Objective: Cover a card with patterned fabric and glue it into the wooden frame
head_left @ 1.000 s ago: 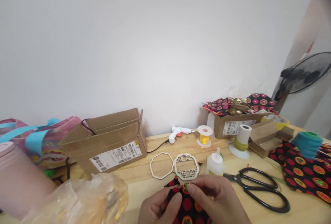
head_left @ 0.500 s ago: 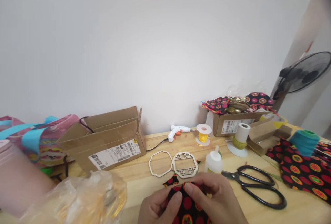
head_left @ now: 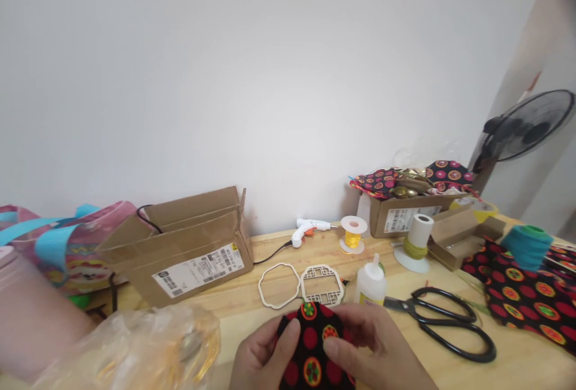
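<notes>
A black fabric piece (head_left: 310, 348) with red dots and flower circles is held up at the bottom centre, its lower part cut off by the frame. My left hand (head_left: 265, 351) pinches its left edge, thumb in front. On the other side my right hand (head_left: 373, 348) grips the right edge, thumb pressed on the front and fingers behind. Just beyond the cloth lie two pale frames, a plain outline frame (head_left: 279, 285) and a lattice frame (head_left: 322, 285). A white glue bottle (head_left: 371, 282) stands beyond my right hand, and black-handled scissors (head_left: 445, 321) lie to its right.
A white glue gun (head_left: 310, 229), a yellow thread spool (head_left: 353, 235) and an olive cord spool (head_left: 414, 245) stand farther back. Cardboard boxes (head_left: 198, 252) line the wall. A plastic bag (head_left: 148, 348) lies front left; patterned cloth (head_left: 526, 297) and a teal thread cone (head_left: 527, 246) are at right.
The fabric piece has risen and turned so more of its patterned face shows, covering the small scrap behind it. My hands have shifted slightly left and apart, both keeping hold.
</notes>
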Demonstrator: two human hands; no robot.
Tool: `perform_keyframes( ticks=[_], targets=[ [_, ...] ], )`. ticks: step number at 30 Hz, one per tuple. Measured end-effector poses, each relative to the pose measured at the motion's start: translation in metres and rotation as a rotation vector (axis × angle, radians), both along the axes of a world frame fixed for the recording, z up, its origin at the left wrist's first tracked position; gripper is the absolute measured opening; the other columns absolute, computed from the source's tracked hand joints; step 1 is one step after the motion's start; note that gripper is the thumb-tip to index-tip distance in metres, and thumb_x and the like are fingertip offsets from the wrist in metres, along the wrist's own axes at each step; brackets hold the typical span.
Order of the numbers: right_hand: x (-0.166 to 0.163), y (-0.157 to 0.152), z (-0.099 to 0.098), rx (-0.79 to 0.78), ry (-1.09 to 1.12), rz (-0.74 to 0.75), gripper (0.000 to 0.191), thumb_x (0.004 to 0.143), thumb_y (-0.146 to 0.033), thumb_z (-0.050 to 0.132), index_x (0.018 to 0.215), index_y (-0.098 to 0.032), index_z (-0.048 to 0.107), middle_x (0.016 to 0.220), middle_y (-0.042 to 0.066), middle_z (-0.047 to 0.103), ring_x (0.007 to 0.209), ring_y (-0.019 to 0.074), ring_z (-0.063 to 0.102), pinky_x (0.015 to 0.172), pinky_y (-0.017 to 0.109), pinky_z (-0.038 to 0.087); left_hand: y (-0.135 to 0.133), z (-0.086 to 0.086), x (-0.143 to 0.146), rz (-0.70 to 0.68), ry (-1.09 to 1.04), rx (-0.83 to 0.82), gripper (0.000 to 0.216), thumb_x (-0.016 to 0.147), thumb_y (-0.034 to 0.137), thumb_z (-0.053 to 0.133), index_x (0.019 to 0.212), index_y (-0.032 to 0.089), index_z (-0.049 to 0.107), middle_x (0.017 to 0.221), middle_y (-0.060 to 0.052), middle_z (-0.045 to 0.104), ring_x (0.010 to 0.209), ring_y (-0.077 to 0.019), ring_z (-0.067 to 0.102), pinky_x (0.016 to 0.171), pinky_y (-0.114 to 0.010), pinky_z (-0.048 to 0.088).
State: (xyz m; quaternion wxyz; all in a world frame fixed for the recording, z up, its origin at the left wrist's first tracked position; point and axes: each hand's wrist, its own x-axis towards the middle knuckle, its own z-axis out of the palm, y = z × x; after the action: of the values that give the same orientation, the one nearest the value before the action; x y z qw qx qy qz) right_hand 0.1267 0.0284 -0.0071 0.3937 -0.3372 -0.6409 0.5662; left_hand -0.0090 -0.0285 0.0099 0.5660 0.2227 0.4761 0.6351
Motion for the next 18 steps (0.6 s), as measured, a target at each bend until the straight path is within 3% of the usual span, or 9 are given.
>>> perform_keyframes(
  ticks=[3, 8, 11, 15, 18],
  targets=[
    [0.000, -0.001, 0.001, -0.015, -0.003, 0.062, 0.040, 0.063, -0.043, 0.065, 0.090, -0.013, 0.068, 0.074, 0.008, 0.070, 0.064, 0.0196, 0.061, 0.057, 0.028, 0.049, 0.001, -0.001, -0.003, 0.039, -0.088, -0.013, 0.026, 0.057, 0.029, 0.073, 0.081, 0.018, 0.071, 0.062, -0.005, 0.072, 0.062, -0.0224, 0.066, 0.062, -0.033, 0.052],
    [-0.003, 0.000, 0.019, 0.006, 0.040, 0.085, 0.030, 0.072, -0.043, 0.057, 0.072, -0.016, 0.072, 0.060, 0.002, 0.067, 0.057, 0.0155, 0.059, 0.053, 0.023, 0.047, 0.002, -0.002, -0.001, 0.058, -0.073, 0.000, 0.025, 0.056, 0.027, 0.074, 0.078, 0.017, 0.070, 0.060, -0.004, 0.072, 0.061, -0.0226, 0.066, 0.063, -0.034, 0.052],
    [-0.004, -0.002, 0.023, 0.031, 0.059, 0.078, 0.029, 0.074, -0.041, 0.056, 0.065, -0.019, 0.072, 0.056, 0.000, 0.065, 0.055, 0.0146, 0.058, 0.053, 0.022, 0.047, 0.001, -0.001, 0.001, 0.067, 0.019, 0.029, 0.025, 0.055, 0.030, 0.074, 0.076, 0.017, 0.070, 0.063, -0.005, 0.072, 0.063, -0.0213, 0.066, 0.063, -0.031, 0.051],
    [-0.007, -0.005, 0.015, 0.031, 0.046, 0.107, 0.027, 0.074, -0.042, 0.056, 0.075, -0.021, 0.073, 0.061, 0.001, 0.068, 0.058, 0.0163, 0.059, 0.054, 0.023, 0.047, -0.001, 0.002, 0.001, 0.146, 0.285, 0.024, 0.025, 0.050, 0.033, 0.075, 0.067, 0.016, 0.069, 0.060, -0.004, 0.071, 0.058, -0.0189, 0.063, 0.056, -0.026, 0.050],
    [-0.009, -0.007, 0.008, 0.031, 0.003, 0.101, 0.028, 0.073, -0.043, 0.057, 0.075, -0.021, 0.073, 0.063, 0.002, 0.069, 0.059, 0.0178, 0.060, 0.053, 0.023, 0.046, -0.001, 0.004, 0.000, 0.161, 0.331, -0.035, 0.024, 0.051, 0.035, 0.074, 0.061, 0.014, 0.069, 0.056, -0.005, 0.070, 0.055, -0.0183, 0.061, 0.053, -0.025, 0.048]
  ],
)
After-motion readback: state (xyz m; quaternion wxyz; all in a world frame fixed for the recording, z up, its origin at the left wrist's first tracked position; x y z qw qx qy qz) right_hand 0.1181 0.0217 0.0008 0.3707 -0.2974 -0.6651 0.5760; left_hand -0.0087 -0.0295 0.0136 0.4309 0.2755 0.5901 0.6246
